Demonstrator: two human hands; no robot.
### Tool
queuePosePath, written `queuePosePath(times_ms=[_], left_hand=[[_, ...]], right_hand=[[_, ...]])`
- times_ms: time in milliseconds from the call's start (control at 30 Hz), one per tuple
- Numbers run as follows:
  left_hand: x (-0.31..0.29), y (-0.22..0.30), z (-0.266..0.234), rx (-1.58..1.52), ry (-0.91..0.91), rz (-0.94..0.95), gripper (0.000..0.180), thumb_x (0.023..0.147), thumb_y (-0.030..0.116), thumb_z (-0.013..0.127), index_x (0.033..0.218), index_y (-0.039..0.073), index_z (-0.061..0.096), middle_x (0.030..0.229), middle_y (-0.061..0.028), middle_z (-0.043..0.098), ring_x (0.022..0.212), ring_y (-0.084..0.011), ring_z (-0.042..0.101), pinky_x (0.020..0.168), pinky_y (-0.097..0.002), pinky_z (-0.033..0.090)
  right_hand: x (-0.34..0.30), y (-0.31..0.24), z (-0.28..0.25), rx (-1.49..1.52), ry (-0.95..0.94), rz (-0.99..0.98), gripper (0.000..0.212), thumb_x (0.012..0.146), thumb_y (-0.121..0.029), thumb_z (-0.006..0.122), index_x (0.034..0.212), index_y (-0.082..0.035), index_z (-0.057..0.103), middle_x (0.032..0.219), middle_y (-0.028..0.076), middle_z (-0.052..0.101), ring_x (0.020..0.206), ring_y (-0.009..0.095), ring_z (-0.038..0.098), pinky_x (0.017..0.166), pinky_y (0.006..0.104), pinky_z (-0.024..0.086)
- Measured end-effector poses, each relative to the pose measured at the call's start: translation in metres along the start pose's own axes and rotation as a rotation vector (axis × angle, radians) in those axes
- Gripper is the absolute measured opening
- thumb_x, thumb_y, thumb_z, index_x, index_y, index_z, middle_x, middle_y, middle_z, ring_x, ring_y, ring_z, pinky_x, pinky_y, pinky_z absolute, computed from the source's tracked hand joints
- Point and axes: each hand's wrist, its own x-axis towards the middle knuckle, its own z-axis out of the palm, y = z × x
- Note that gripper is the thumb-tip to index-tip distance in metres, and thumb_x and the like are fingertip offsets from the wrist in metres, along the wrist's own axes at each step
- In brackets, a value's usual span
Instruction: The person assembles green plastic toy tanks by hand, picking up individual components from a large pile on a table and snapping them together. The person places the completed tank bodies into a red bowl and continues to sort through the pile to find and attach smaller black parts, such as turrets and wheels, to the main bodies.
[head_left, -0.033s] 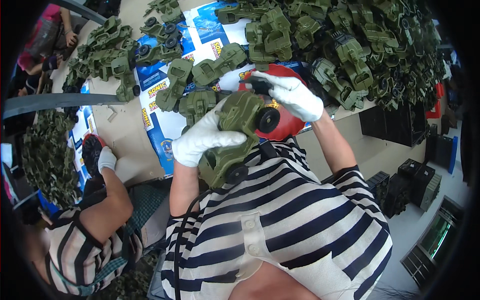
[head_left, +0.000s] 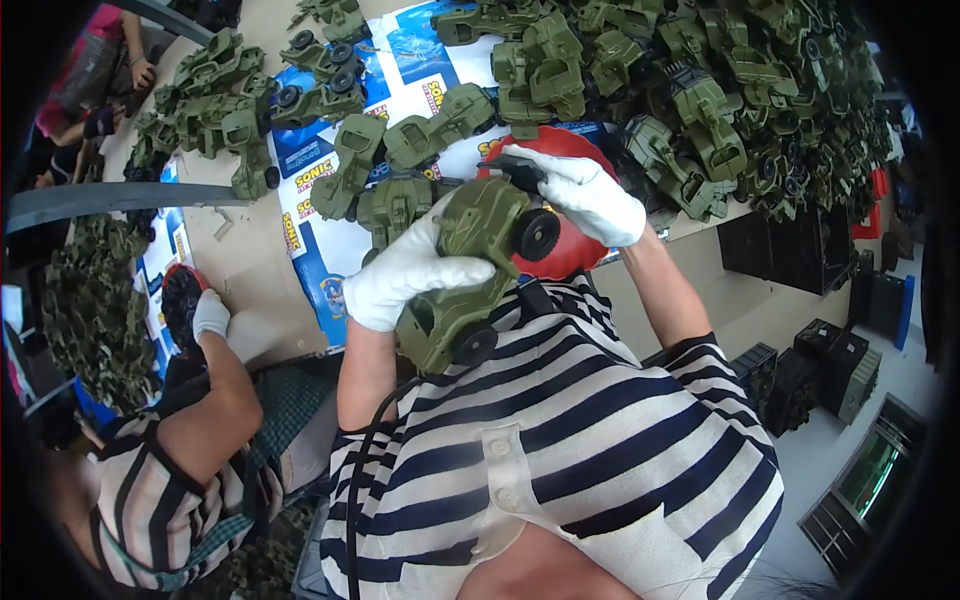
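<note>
My white-gloved left hand [head_left: 405, 280] is closed around the body of an olive-green toy truck [head_left: 478, 228], which is tilted in front of my chest. Two black wheels show on the truck's right side. My right hand [head_left: 588, 200], also in a white glove, pinches a small black part [head_left: 522, 172] against the truck's far end. The fingers and the truck partly cover that part, so its exact shape cannot be made out. Beneath the right hand sits a red basin [head_left: 560, 262], mostly hidden, with dark contents.
Green toy trucks [head_left: 545, 70] crowd the far side of the table, heaped highest at the right [head_left: 760, 90]. Printed blue-and-white sheets [head_left: 325, 245] cover part of the tabletop. A co-worker [head_left: 215, 420] at left reaches to another red basin [head_left: 200, 280]. Black crates [head_left: 785, 245] stand at right.
The black part in my right hand has shifted very slightly at the truck's far end. Both hands keep their grip. At left, the co-worker's gloved hand has moved a little.
</note>
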Motion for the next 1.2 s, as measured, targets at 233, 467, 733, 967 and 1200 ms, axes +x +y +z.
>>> queuePosePath(times_ms=[233, 467, 733, 967, 1200], left_hand=[[0.000, 0.000, 0.004, 0.003, 0.073, -0.056, 0.087, 0.077, 0.018, 0.086, 0.147, 0.000, 0.038, 0.137, -0.0080, 0.055, 0.125, -0.0162, 0.051, 0.110, -0.0313, 0.037], [-0.001, 0.002, 0.006, 0.039, 0.095, -0.078, 0.085, 0.076, 0.018, 0.087, 0.146, 0.000, 0.041, 0.132, -0.0068, 0.059, 0.120, -0.0146, 0.055, 0.106, -0.0303, 0.041], [-0.003, 0.001, 0.005, 0.059, 0.100, -0.091, 0.081, 0.077, 0.012, 0.086, 0.145, 0.003, 0.043, 0.132, -0.0066, 0.060, 0.116, -0.0133, 0.058, 0.101, -0.0274, 0.045], [0.019, -0.015, 0.023, -0.028, 0.230, 0.224, 0.096, 0.076, 0.010, 0.087, 0.154, 0.005, 0.030, 0.135, -0.0068, 0.058, 0.117, -0.0122, 0.056, 0.102, -0.0299, 0.045], [0.047, -0.039, 0.031, 0.175, 0.280, 0.689, 0.099, 0.079, 0.043, 0.083, 0.153, 0.003, 0.031, 0.147, -0.0147, 0.045, 0.133, -0.0229, 0.045, 0.112, -0.0378, 0.036]], right_hand=[[-0.003, 0.006, 0.012, 0.211, -0.005, 0.024, 0.061, 0.099, -0.024, 0.063, 0.148, 0.006, 0.040, 0.143, 0.008, 0.052, 0.122, 0.012, 0.049, 0.107, 0.0273, 0.036], [-0.002, 0.014, 0.005, 0.174, -0.018, 0.016, 0.057, 0.099, -0.022, 0.063, 0.146, 0.003, 0.044, 0.144, 0.007, 0.053, 0.120, 0.010, 0.050, 0.105, 0.0268, 0.038], [-0.007, 0.013, -0.003, -0.123, -0.049, -0.028, 0.049, 0.098, -0.014, 0.060, 0.144, -0.001, 0.050, 0.141, 0.007, 0.056, 0.119, 0.012, 0.052, 0.102, 0.0277, 0.042], [0.013, -0.003, 0.013, -0.275, 0.029, -0.130, 0.046, 0.099, -0.019, 0.048, 0.141, -0.002, 0.050, 0.140, 0.014, 0.056, 0.132, 0.023, 0.050, 0.110, 0.0366, 0.039], [0.013, 0.008, 0.032, -0.178, 0.153, -0.489, 0.038, 0.093, -0.017, 0.054, 0.126, -0.001, 0.058, 0.130, 0.013, 0.057, 0.127, 0.024, 0.052, 0.106, 0.0377, 0.042]])
